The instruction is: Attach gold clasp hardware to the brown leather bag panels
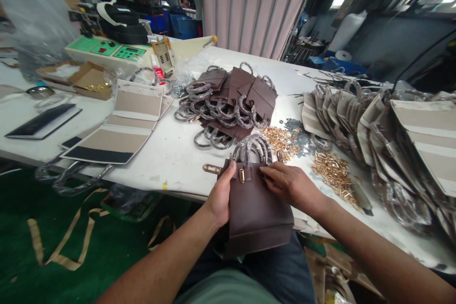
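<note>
A small brown handbag (254,209) with plastic-wrapped handles rests against the table edge over my lap. My left hand (221,194) is closed on its left side, thumb on the front near a gold strap clasp (212,169). My right hand (287,183) lies on the bag's upper right edge with its fingers pinched at the strap area; whatever they pinch is too small to see. A second gold fitting (242,175) sits on the bag's front between my hands.
A pile of brown bags (231,99) lies mid-table, with gold fittings (331,173) scattered to the right. Beige panels (121,128) lie at left, stacked beige bags (392,137) at right. A green-topped machine (107,50) stands behind. People stand far back.
</note>
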{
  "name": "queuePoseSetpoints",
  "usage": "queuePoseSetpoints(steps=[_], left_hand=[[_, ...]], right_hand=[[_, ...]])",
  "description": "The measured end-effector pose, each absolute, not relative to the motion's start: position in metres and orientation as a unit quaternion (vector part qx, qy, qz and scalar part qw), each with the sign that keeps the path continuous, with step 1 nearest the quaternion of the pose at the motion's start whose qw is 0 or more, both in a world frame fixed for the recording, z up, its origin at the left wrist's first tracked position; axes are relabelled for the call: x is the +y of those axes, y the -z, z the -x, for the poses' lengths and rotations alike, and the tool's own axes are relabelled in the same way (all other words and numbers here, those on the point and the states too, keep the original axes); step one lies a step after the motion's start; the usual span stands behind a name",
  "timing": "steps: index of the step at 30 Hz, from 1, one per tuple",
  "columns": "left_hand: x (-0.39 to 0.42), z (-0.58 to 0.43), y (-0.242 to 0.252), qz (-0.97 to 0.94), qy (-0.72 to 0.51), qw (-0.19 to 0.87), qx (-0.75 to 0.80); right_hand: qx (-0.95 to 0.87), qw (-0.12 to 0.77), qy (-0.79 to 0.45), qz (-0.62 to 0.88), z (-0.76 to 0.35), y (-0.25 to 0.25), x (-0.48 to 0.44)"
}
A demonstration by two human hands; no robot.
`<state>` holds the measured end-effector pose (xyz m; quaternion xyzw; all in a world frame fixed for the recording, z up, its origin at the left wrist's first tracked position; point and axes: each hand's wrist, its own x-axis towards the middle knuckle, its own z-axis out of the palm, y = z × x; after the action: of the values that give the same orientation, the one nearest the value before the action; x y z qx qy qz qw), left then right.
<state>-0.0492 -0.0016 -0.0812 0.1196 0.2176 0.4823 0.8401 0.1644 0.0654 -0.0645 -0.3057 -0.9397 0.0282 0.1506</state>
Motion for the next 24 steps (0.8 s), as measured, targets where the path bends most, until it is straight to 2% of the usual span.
queuePoseSetpoints(steps=[7, 17, 24], left_hand=[[-0.003, 0.046, 0.082, -0.121, -0.506, 0.818, 0.247], [-0.005, 0.046, 0.087, -0.082, -0.494, 0.832, 0.238], [-0.007, 0.042, 0.087, -0.076, -0.514, 0.817, 0.248]], right_hand=[[-0.924, 0.174, -0.114, 0.321, -0.164, 0.058, 0.058], [-0.906, 0.21, -0.102, 0.352, -0.154, 0.063, 0.051], [-0.928, 0.156, 0.03, 0.336, -0.146, 0.061, 0.047]])
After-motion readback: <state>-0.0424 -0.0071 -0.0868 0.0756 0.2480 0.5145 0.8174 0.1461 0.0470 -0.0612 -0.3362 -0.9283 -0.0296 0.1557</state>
